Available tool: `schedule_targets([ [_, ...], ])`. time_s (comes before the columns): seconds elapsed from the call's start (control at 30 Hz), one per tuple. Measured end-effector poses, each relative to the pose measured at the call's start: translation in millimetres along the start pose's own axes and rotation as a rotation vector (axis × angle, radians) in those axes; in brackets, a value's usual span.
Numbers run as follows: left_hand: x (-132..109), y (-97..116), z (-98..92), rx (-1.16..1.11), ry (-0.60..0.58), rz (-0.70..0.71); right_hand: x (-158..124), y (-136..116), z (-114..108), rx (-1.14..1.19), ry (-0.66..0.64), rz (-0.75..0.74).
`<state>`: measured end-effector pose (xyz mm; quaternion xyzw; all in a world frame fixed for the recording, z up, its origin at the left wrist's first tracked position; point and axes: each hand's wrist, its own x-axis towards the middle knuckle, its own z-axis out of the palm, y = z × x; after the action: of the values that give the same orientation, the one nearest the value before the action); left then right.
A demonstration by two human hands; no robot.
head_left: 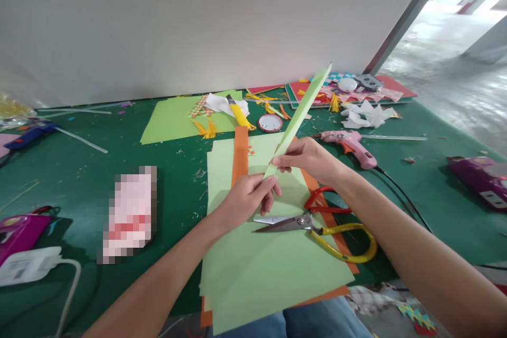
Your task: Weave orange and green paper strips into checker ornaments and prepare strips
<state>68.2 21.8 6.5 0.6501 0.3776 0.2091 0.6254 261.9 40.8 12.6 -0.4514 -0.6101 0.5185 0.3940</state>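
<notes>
A long, narrow light green paper strip [303, 108] slants up and to the right between my hands. My left hand [255, 193] pinches its lower end between thumb and fingers. Just above, my right hand [303, 156] grips the strip's edge. Beneath both hands lies a stack of pale green paper sheets [273, 280], with an orange paper strip [240, 153] at its upper left. Scissors [304, 222] with one red and one yellow handle rest partly spread on the sheets, below my hands.
A pink glue gun [352, 147] with a black cord lies to the right. Behind the stack are a yellow utility knife [240, 113], a roll of tape [270, 123] and brighter green sheets [166, 116]. Purple power strips [481, 179] sit at both sides.
</notes>
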Motion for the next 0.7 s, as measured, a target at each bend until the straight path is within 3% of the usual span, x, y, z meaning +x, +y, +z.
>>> schedule_targets([
  [0.33, -1.0, 0.2, 0.8, 0.028, 0.048, 0.023, 1.2, 1.5, 0.5, 0.06, 0.013, -0.008],
  [0.43, -0.3, -1.5, 1.3, 0.094, 0.144, 0.084, 1.7, 1.6, -0.5, 0.089, 0.042, -0.016],
  [0.57, 1.4, -3.3, 1.0, 0.166, 0.383, 0.209, 2.4, 2.3, -1.3, 0.095, 0.092, -0.032],
  [0.7, 1.9, -3.9, 0.1, 0.211, 0.431, 0.279, 2.9, 3.7, -0.3, 0.094, 0.108, -0.043],
])
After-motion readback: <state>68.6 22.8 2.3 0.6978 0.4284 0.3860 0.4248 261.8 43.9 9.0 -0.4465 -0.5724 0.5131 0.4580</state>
